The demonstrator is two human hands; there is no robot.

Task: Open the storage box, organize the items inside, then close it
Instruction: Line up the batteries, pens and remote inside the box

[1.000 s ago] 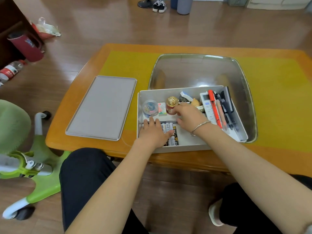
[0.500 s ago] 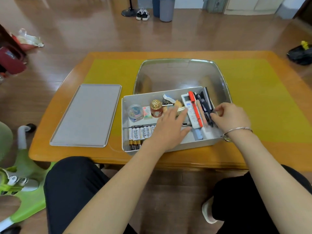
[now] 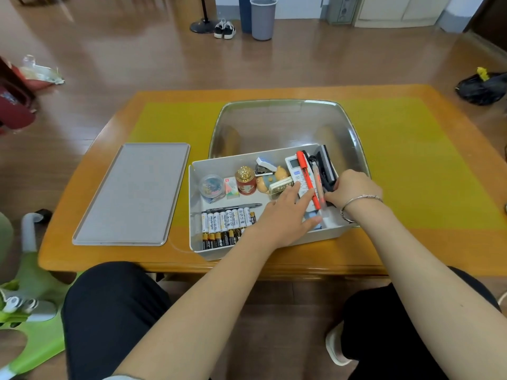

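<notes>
The storage box (image 3: 197, 242) is sitting open near the worktop's (image 3: 384, 253) front edge so both hands can reach in. Inside it, the left hand (image 3: 285, 218) is lying flat, fingers straight, steadying the white remote (image 3: 295, 171). The right hand (image 3: 351, 190) is curling around dark pens (image 3: 327, 185), tidying them against the box's right wall. Left of the box, the lid (image 3: 131, 196) is waiting.

Orange wooden table (image 3: 274, 266) with yellow mat (image 3: 411, 160), grey lid (image 3: 131, 196), open storage box (image 3: 197, 242).
</notes>
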